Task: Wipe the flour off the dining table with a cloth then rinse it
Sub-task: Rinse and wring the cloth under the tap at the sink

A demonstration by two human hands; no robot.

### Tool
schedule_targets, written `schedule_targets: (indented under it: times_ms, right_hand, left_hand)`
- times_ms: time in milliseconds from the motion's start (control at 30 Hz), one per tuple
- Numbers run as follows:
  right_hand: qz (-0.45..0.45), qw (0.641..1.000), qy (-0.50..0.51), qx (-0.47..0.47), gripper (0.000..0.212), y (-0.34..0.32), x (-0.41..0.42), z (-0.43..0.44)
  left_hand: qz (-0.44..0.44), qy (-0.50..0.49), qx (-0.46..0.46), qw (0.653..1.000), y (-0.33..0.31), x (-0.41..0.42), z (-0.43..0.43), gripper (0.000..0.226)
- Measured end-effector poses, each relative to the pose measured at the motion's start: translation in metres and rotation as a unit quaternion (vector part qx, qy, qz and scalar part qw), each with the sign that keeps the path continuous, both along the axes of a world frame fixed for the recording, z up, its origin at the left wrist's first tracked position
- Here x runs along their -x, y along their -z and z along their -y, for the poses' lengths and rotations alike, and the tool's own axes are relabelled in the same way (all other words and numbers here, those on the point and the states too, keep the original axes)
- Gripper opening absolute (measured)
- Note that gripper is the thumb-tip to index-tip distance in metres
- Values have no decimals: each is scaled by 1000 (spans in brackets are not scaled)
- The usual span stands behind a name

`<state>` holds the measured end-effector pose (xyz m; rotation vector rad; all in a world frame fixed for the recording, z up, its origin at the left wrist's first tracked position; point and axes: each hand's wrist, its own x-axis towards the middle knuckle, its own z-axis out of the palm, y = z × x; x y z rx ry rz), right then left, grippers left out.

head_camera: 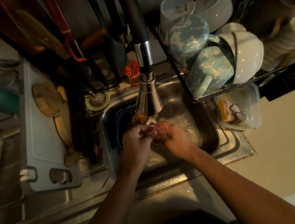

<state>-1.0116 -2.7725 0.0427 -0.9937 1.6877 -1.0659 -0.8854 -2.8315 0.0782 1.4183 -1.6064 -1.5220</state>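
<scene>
Sitting bunched under the tap [148,97] above the sink [209,133], the wet cloth [160,129] is probably soft, light and slippery, best gripped mid-bundle, where left hand [136,142] and right hand [174,139] curl round it.

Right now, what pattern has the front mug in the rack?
Blue-and-white marbled ceramic mug, head view.

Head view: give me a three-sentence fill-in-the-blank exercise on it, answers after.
The left hand and right hand grip the cloth under the ____.
The marbled mugs in the dish rack are ____ and white.
The yellow sponge sits in a clear container to the sink's ____.
Answers: faucet; blue; right.
</scene>
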Motion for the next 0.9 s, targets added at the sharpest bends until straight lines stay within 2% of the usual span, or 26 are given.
schedule_targets:
  times_ms: [200, 333, 433, 533, 600, 700, 800, 900]
  right_hand:
    - [-36, 999, 6, -7, 7, 7, -2, 2]
    - [-62, 998, -17, -11, 35, 7, 4, 3]
    - [-70, 997, -24, -17, 38, 7, 5, 3]
    - [-20, 999, -32, -29, 20, 6, 4, -1]
    - [31, 997, -50, -41, 1, 2, 5, -5]
    - [110, 992, -55, -37, 19, 4, 3, -13]
    - [249, 968, -2, -43, 23, 9, 2, -18]
    - [300, 953, 16, -22, 32, 12, 1, -18]
  left_hand:
    - [33, 17, 10, 999, 3, 0, 5, 31]
    - [57, 53, 9, 997, 4, 0, 9, 36]
    - [105, 64, 46, 991, 4, 1, 13, 28]
    - [161, 91, 58, 981, -1, 3, 19, 30]
    - [204, 152, 59, 965, -1, 3, 20, 33]
    - [218, 174, 95, 955, 4, -1, 18, 30]
    - [175, 138, 128, 966, 4, -3, 14, 22]
    - [133, 104, 116, 979, 4, -3, 7, 16]
